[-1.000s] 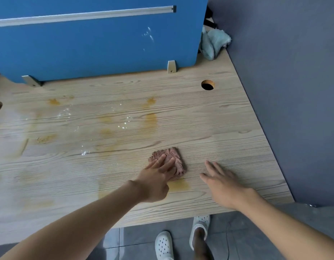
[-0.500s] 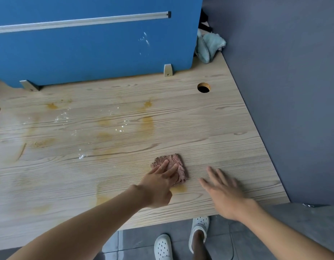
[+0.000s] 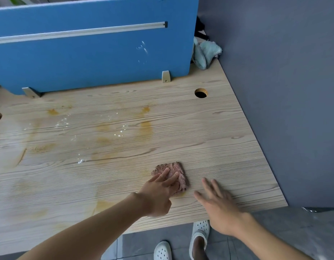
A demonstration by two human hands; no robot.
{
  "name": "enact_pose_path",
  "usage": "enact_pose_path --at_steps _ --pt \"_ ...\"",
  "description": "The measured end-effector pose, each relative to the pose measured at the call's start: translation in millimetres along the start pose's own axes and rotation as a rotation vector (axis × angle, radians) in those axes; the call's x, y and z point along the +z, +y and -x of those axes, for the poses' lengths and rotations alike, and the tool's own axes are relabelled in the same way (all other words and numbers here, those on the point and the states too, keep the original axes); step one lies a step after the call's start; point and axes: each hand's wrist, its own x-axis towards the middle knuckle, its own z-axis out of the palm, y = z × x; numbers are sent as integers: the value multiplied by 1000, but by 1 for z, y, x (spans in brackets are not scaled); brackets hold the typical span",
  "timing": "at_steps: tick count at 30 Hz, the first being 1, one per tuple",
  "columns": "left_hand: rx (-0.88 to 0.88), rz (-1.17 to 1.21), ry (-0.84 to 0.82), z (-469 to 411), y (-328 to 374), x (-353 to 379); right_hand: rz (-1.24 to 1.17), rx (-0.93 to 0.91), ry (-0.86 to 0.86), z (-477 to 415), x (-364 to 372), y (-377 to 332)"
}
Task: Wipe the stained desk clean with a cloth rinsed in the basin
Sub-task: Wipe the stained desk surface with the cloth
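Near the front edge of the worktop, right of its middle, a pinkish-brown cloth lies bunched flat on the wood. The left hand presses on it with fingers straight and laid across its near half; nothing is gripped. Just right of the cloth, the right hand is spread flat, palm down, fingers apart and holding nothing; whether it touches the wood cannot be told.

Yellow-brown stains mark the wood beyond and left of the cloth, and another patch lies beside the left forearm. White specks are scattered among the stains.

A blue panel stands along the far edge on metal feet. A teal rag lies bundled in the far right corner, against the grey wall. A round hole sits near that corner. White shoes show on the floor below the front edge.
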Motion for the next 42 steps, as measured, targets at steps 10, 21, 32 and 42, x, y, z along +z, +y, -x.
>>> enact_pose_path --at_steps 10,21,32,42 --pt "1 -3 -2 19 8 12 17 10 28 6 4 21" --pt "1 26 23 23 20 18 -77 0 93 6 16 34" --pt "6 37 22 22 35 25 -133 -12 177 10 25 42" --pt "17 42 41 19 58 25 -133 4 135 8 32 41"
